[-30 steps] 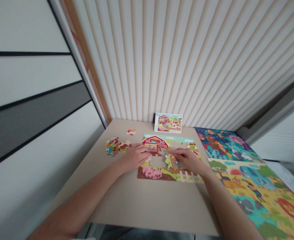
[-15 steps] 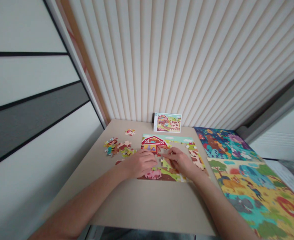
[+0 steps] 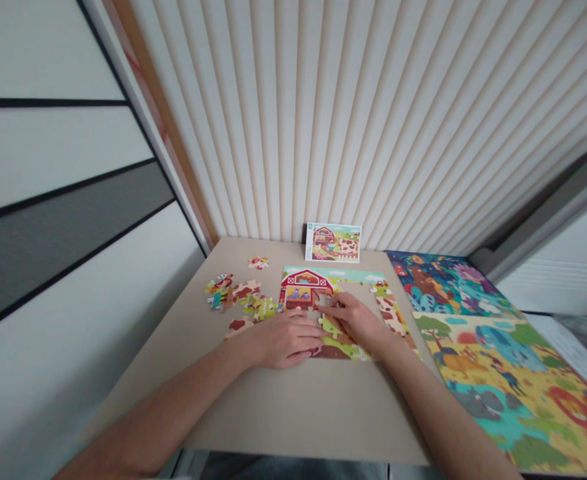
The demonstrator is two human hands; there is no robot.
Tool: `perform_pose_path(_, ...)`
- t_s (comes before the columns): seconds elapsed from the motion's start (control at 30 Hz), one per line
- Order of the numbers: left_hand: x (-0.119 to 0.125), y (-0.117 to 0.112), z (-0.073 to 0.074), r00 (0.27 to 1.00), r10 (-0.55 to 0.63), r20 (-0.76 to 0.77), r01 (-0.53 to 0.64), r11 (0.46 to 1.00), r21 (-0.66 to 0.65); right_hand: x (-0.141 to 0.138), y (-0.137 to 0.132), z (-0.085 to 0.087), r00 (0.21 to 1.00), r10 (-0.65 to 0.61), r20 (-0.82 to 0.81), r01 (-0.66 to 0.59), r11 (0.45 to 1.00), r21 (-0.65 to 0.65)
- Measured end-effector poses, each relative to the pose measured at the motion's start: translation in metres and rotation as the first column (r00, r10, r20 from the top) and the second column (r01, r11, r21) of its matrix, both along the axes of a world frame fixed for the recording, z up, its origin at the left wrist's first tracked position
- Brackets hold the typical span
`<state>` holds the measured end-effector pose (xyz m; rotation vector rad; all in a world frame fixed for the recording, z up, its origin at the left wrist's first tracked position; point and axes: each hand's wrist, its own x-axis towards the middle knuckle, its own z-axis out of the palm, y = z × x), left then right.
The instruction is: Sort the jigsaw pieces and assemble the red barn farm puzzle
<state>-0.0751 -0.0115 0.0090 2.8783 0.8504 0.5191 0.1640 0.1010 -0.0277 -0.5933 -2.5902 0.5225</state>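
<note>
A partly assembled farm jigsaw puzzle [image 3: 306,280] lies on the table, with a red barn at its upper left and gaps in its middle. My left hand [image 3: 289,339] rests palm down across its lower left part, fingers stretched out, covering most of the pink pig there. At the middle gap, my right hand [image 3: 356,319] has its index finger and thumb close together on a small puzzle piece, mostly hidden under the fingertips. Left of the puzzle lie loose puzzle pieces [image 3: 246,291], some brown and white, others green. One small joined cluster [image 3: 258,263] sits farther back.
A picture card [image 3: 334,243] of the farm scene stands upright behind the puzzle. Along the right side lie a dark blue animal puzzle [image 3: 443,287] and a yellow savanna puzzle [image 3: 508,387]. A pleated cream screen [image 3: 323,120] rises behind the table [image 3: 293,420].
My left hand has slid down and slightly right, now over the pig, uncovering more green pieces. My right hand's fingertips have shifted slightly left, with the index finger straighter.
</note>
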Motion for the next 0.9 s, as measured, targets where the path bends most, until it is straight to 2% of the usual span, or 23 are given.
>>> perform_pose_path(0.1,-0.001,0.000,-0.002,1.000,0.000,-0.018,0.000,1.000,0.002,0.000,-0.002,0.005,0.999,-0.020,-0.049,0.016,0.998,-0.066)
perform_pose_path(0.2,-0.002,0.000,-0.001,1.000,0.001,-0.027,-0.001,1.000,0.018,0.004,-0.005,0.019,0.994,-0.062,-0.087,0.046,0.985,-0.169)
perform_pose_path(0.33,-0.003,0.001,0.000,0.999,0.031,-0.016,-0.030,0.998,0.048,0.009,-0.004,0.032,0.973,-0.191,-0.131,0.142,0.939,-0.315)
perform_pose_path(0.63,-0.011,0.003,-0.005,1.000,0.029,-0.004,-0.029,0.998,0.052,0.007,0.002,0.020,0.894,-0.433,-0.115,0.317,0.792,-0.522)
perform_pose_path(0.8,-0.009,0.002,-0.004,1.000,-0.017,0.011,0.016,0.996,0.088,0.007,0.000,0.024,0.894,-0.421,-0.155,0.269,0.779,-0.567)
perform_pose_path(0.9,-0.008,0.002,0.000,1.000,-0.020,-0.002,0.020,0.991,0.132,0.005,-0.004,0.024,0.915,-0.388,-0.113,0.252,0.767,-0.590)
